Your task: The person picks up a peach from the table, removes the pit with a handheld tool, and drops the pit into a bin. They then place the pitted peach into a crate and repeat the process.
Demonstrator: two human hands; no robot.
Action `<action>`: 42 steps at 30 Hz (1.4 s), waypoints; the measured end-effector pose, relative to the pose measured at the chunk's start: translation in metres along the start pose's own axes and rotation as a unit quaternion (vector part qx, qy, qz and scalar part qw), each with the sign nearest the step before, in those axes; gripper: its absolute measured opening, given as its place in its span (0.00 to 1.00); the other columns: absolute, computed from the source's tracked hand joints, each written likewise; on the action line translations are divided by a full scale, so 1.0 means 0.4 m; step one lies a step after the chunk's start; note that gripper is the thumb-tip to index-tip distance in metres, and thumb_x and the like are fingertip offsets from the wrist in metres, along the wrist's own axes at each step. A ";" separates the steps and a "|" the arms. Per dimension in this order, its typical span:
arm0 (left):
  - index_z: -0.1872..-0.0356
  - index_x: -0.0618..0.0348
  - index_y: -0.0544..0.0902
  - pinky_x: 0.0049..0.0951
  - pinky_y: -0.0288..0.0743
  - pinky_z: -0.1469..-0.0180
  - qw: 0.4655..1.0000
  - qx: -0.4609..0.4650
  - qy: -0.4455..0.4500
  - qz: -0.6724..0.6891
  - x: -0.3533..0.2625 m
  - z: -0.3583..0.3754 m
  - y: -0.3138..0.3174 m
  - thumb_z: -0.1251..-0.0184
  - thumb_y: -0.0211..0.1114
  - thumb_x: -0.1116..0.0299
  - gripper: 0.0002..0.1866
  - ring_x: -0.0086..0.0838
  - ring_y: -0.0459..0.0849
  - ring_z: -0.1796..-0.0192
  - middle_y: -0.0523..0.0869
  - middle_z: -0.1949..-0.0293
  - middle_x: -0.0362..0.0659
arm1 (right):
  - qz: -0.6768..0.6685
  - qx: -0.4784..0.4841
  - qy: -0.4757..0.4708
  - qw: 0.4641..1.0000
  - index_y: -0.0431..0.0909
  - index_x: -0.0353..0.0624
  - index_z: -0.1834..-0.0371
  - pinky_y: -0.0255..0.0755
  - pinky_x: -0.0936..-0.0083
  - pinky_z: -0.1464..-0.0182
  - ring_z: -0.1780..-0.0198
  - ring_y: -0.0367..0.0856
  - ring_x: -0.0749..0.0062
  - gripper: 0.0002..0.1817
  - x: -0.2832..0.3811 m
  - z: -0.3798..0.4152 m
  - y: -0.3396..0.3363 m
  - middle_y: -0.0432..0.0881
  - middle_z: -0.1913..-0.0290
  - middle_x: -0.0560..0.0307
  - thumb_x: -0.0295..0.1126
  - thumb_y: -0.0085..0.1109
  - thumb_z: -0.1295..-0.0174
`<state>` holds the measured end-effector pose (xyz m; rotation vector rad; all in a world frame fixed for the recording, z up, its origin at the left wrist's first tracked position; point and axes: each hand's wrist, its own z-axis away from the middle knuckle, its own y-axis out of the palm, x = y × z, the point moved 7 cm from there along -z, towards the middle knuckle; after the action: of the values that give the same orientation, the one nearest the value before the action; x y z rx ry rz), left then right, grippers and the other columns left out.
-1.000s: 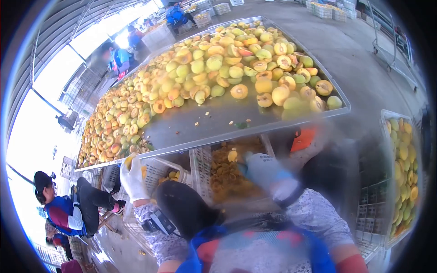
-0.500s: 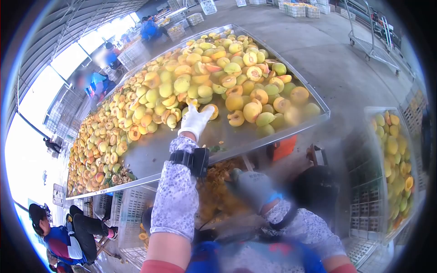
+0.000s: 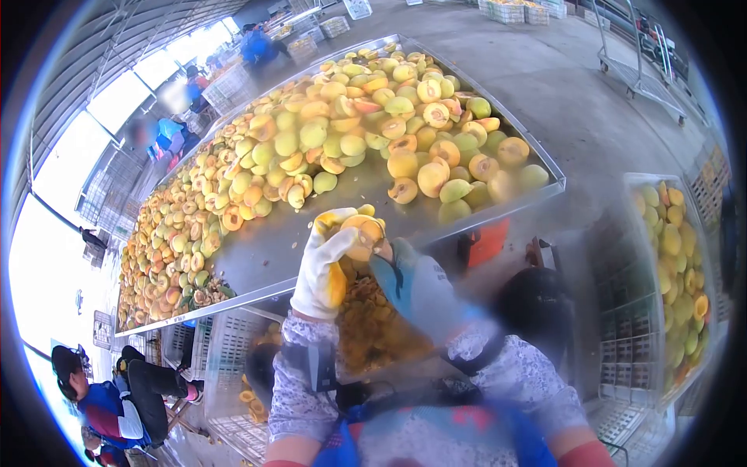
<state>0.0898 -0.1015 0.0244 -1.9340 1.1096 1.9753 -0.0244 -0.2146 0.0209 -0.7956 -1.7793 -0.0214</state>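
My left hand (image 3: 320,268), in a white glove stained yellow, is closed around a yellow peach half (image 3: 362,237) in front of the table edge. Up against that fruit is my right hand (image 3: 420,289), in a grey-blue glove, its fingers closed. A small dark tip shows at its fingers, but what it grips cannot be made out. Behind both hands, a metal-rimmed table (image 3: 268,253) bears a large heap of halved yellow peaches (image 3: 311,132). Below my hands lie more peach pieces (image 3: 381,327), blurred.
A crate (image 3: 632,233) full of peaches stands at the right. White plastic crates (image 3: 226,350) sit under the table's front left. A seated person (image 3: 109,405) is at the lower left, with other people (image 3: 167,140) beyond the table. A metal cart (image 3: 642,86) stands at the far right.
My left hand has drawn back from the heap towards me and now holds a peach half. My right hand has risen to meet it.
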 end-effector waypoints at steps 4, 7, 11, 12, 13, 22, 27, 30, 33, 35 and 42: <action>0.42 0.63 0.75 0.47 0.78 0.33 0.878 0.012 0.242 -0.412 -0.057 0.086 0.009 0.27 0.65 0.67 0.18 0.49 0.84 0.37 0.81 0.38 0.58 | 0.034 0.024 -0.040 0.998 0.80 0.41 0.51 0.76 0.50 0.68 0.69 0.83 0.38 0.15 0.014 0.005 0.030 0.83 0.71 0.39 0.42 0.55 0.24; 0.35 0.64 0.75 0.48 0.75 0.32 0.986 -0.105 0.107 -0.076 -0.064 0.106 -0.035 0.21 0.58 0.59 0.22 0.48 0.82 0.35 0.82 0.37 0.57 | 0.022 0.025 -0.082 0.996 0.80 0.43 0.50 0.76 0.49 0.68 0.69 0.83 0.38 0.14 0.038 0.012 0.049 0.84 0.70 0.39 0.42 0.56 0.24; 0.36 0.67 0.78 0.45 0.80 0.37 0.982 -0.135 0.036 0.127 -0.023 0.121 -0.025 0.16 0.51 0.57 0.24 0.47 0.84 0.40 0.84 0.40 0.56 | 0.043 0.068 -0.077 0.994 0.80 0.45 0.50 0.75 0.49 0.68 0.68 0.83 0.39 0.14 0.038 0.032 0.076 0.84 0.69 0.41 0.44 0.57 0.25; 0.36 0.67 0.78 0.45 0.79 0.36 0.981 -0.142 0.031 0.127 -0.024 0.124 -0.025 0.17 0.51 0.55 0.25 0.47 0.84 0.39 0.83 0.39 0.56 | 0.058 0.083 -0.064 0.993 0.80 0.46 0.50 0.75 0.49 0.68 0.68 0.84 0.40 0.15 0.037 0.034 0.078 0.85 0.69 0.41 0.45 0.57 0.25; 0.35 0.66 0.78 0.46 0.78 0.35 0.980 -0.150 0.026 0.127 -0.025 0.128 -0.023 0.17 0.51 0.53 0.26 0.47 0.83 0.37 0.83 0.38 0.56 | 0.048 0.078 -0.076 0.993 0.79 0.46 0.49 0.75 0.48 0.68 0.69 0.84 0.40 0.15 0.038 0.035 0.078 0.85 0.69 0.41 0.46 0.57 0.25; 0.41 0.65 0.79 0.45 0.81 0.40 0.976 -0.207 0.033 0.055 -0.042 0.148 0.003 0.17 0.51 0.49 0.27 0.46 0.85 0.42 0.85 0.42 0.55 | 0.030 0.119 -0.078 0.989 0.80 0.45 0.50 0.75 0.46 0.67 0.68 0.84 0.39 0.20 0.030 0.047 0.092 0.84 0.70 0.40 0.51 0.53 0.24; 0.49 0.65 0.80 0.43 0.84 0.48 0.975 -0.223 0.017 0.010 -0.041 0.151 -0.014 0.18 0.54 0.49 0.24 0.44 0.88 0.51 0.88 0.50 0.54 | 0.033 0.193 -0.045 0.980 0.80 0.44 0.49 0.76 0.45 0.65 0.67 0.84 0.37 0.23 0.019 0.056 0.113 0.85 0.68 0.39 0.54 0.51 0.24; 0.52 0.64 0.80 0.42 0.85 0.52 0.975 -0.220 0.009 -0.032 -0.047 0.156 -0.021 0.19 0.57 0.49 0.23 0.42 0.89 0.55 0.88 0.54 0.54 | 0.013 0.213 -0.047 0.976 0.80 0.44 0.50 0.76 0.45 0.64 0.65 0.84 0.37 0.23 0.010 0.066 0.128 0.86 0.67 0.38 0.54 0.51 0.24; 0.53 0.64 0.81 0.40 0.86 0.55 0.972 -0.230 0.015 -0.053 -0.056 0.166 -0.020 0.21 0.59 0.48 0.23 0.41 0.89 0.58 0.88 0.56 0.53 | -0.052 0.213 -0.036 0.975 0.82 0.44 0.51 0.76 0.46 0.62 0.63 0.84 0.36 0.23 0.018 0.073 0.135 0.86 0.65 0.38 0.54 0.51 0.23; 0.53 0.63 0.80 0.40 0.86 0.56 0.966 -0.252 0.040 -0.043 -0.060 0.173 -0.008 0.22 0.59 0.48 0.23 0.40 0.89 0.58 0.88 0.57 0.52 | -0.084 0.212 -0.031 0.973 0.82 0.45 0.51 0.77 0.46 0.61 0.62 0.84 0.36 0.22 0.028 0.084 0.143 0.86 0.64 0.38 0.53 0.51 0.23; 0.59 0.64 0.83 0.36 0.85 0.60 0.967 -0.249 0.026 -0.049 -0.056 0.181 -0.009 0.21 0.60 0.51 0.22 0.37 0.89 0.62 0.89 0.60 0.52 | -0.044 0.246 0.002 0.968 0.80 0.42 0.56 0.75 0.52 0.59 0.62 0.84 0.36 0.18 0.044 0.092 0.130 0.85 0.66 0.38 0.46 0.54 0.23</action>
<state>0.0378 -0.0475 0.0352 -2.2270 0.5392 2.3204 -0.0309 -0.1512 0.0031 -0.3566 -1.7129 0.3468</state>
